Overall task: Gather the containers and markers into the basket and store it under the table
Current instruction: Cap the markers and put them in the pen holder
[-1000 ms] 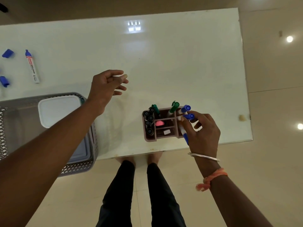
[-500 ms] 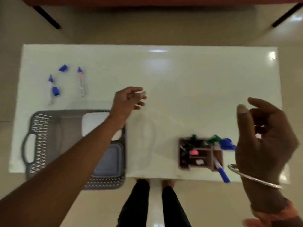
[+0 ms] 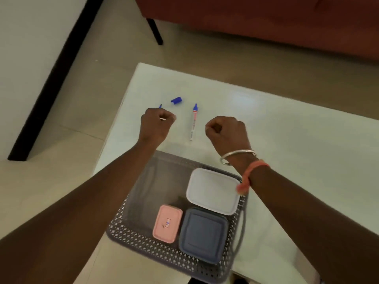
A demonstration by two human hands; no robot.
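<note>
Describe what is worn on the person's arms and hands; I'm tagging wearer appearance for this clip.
Both forearms are bare, with no sleeves or gloves showing. The left hand and its wrist carry nothing. The right hand has a thin silver metal bangle at the wrist and, just behind it, an orange thread band with a knotted, frayed end.

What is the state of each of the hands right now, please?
Left hand: closed on a marker, whose blue tip sticks out.
Right hand: closed in a fist, nothing visible in it.
</note>
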